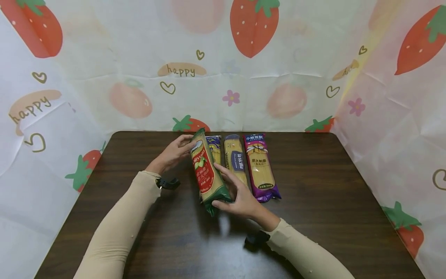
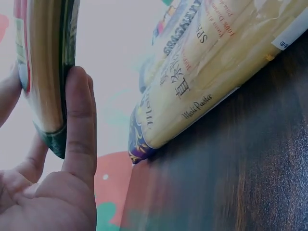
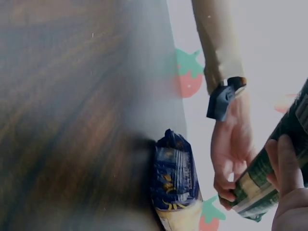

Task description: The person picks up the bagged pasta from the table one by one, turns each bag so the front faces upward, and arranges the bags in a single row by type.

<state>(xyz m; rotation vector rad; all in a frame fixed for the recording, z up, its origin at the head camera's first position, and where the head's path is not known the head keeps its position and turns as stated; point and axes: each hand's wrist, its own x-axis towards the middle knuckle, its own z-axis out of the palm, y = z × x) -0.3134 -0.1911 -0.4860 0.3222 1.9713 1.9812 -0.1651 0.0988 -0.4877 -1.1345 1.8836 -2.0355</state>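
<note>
Both hands hold a green-ended spaghetti packet (image 1: 204,170) with a red label, raised above the table and tilted. At its far end, the left hand (image 1: 175,153) grips it between thumb and fingers; the left wrist view shows those fingers (image 2: 79,125) along its side. My right hand (image 1: 240,195) grips the near end, thumb at the bottom corner and fingers on the right edge. Partly hidden behind this packet lies a blue-and-yellow pasta packet (image 1: 214,149). To its right lie a pasta packet with a blue label (image 1: 235,159) and a purple-ended pasta packet (image 1: 260,166).
The dark wooden table (image 1: 313,209) carries the packets side by side near its back edge. A white sheet (image 1: 209,100) printed with strawberries hangs behind and along both sides. Each wrist wears a black strap-on device (image 1: 168,183).
</note>
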